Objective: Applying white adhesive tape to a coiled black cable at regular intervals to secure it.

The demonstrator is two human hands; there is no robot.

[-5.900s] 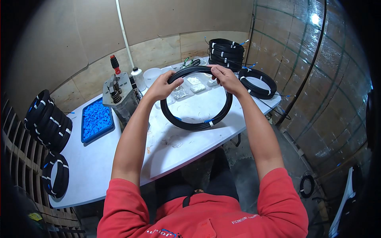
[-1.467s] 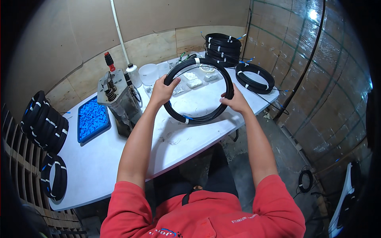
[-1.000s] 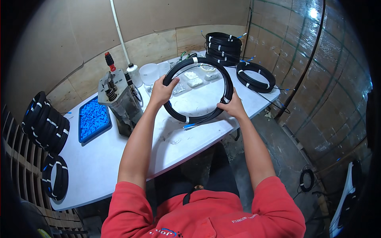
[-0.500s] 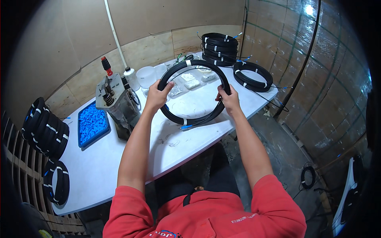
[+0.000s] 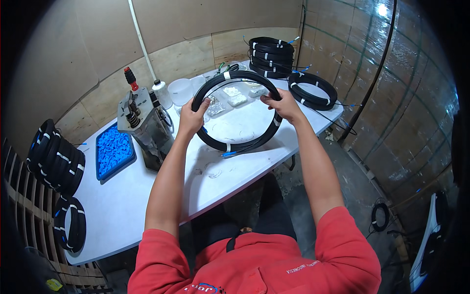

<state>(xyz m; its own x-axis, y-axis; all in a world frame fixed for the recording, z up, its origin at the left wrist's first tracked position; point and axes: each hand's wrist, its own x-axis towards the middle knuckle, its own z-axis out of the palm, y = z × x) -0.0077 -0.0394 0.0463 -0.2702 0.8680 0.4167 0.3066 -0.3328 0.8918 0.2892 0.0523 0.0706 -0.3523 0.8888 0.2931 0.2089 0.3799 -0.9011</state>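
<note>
A coil of black cable (image 5: pixel 245 146), bound with white tape bands, is held up tilted above the white table. My left hand (image 5: pixel 193 118) is closed around its left side, thumb on the inner edge. On the opposite side my right hand (image 5: pixel 284 105) grips the upper right of the ring, its thumb and fingertips reaching inside the loop. A blue-tipped cable end (image 5: pixel 229 154) shows at the bottom of the coil, by a white band.
A metal bench machine (image 5: pixel 142 120) with a red-and-black handle stands left of the coil, beside a blue tray (image 5: pixel 128 160) of small blue parts. Stacked coils (image 5: pixel 270 59) and a single coil (image 5: pixel 313 93) lie at the back right. More coils (image 5: pixel 58 159) lean at the left edge.
My right hand has shifted up along the coil and its fingers now reach further into the loop. The coil has turned slightly; my left hand stays on its left side.
</note>
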